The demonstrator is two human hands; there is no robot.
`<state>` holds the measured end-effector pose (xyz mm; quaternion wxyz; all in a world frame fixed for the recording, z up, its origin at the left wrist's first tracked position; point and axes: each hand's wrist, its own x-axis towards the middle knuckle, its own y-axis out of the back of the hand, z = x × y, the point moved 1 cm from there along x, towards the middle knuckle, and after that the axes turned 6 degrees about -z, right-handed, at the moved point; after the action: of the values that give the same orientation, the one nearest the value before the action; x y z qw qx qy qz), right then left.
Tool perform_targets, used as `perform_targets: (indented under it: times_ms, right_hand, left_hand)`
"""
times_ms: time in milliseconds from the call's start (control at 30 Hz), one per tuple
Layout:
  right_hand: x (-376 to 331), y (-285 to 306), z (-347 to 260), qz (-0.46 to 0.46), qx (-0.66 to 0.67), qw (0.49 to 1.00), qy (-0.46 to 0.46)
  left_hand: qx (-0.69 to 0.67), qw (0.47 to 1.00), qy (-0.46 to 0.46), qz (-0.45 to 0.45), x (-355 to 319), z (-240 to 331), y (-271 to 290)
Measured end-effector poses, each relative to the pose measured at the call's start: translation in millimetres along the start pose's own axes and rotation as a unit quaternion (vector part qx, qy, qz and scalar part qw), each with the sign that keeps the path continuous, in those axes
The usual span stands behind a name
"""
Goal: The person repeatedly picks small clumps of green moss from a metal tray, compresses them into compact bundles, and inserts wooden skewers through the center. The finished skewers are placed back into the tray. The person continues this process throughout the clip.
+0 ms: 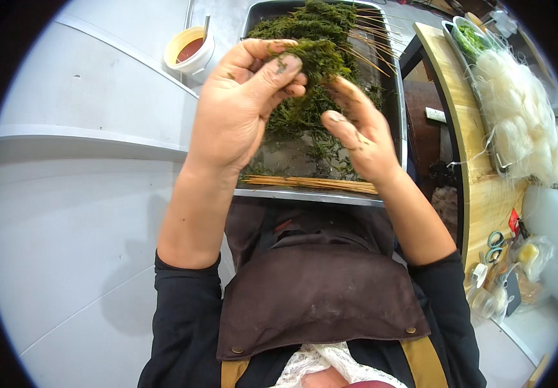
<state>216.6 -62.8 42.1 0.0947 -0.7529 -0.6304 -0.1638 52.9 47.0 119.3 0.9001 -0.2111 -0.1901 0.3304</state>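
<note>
My left hand (243, 97) is closed, its thumb pressing a clump of wet, dark green feathery leaves (321, 59) against the fingers. At the clump's lower right edge is my right hand (363, 132); its fingers are stretched out, with the thumb apart and nothing gripped. Fingertips on both hands are stained dark. Below them lies a metal tray (400, 123) with loose greens (311, 116) scattered over its bottom. Leaf-covered skewers (321, 18) lie at its far end, bare stick ends pointing right. Thin bare skewers (318, 183) rest along the near rim.
A white tub (192, 61) of reddish-brown liquid with a handle sticking out stands left of the tray. On the wooden table (479, 194) at right are white noodle bundles (518, 116), green leaves (470, 42), scissors (495, 246) and plastic bags (534, 252).
</note>
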Motion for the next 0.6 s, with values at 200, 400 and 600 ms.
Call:
perform_targets:
  times_ms: [200, 400, 600]
  right_hand:
    - [6.2, -30.1, -1.0, -0.116, 0.133, 0.97, -0.165]
    - [27.6, 24.8, -33.3, -0.144, -0.307, 0.941, -0.007]
    - [8.8, 0.1, -4.7, -0.236, -0.311, 0.914, -0.112]
  left_hand:
    - [0.248, 0.964, -0.041, 0.088, 0.0, -25.5, 18.1]
    - [0.325, 0.944, 0.029, -0.039, -26.0, -44.3, 32.8]
    - [-0.123, 0.983, 0.137, 0.014, -42.0, -58.3, 29.9]
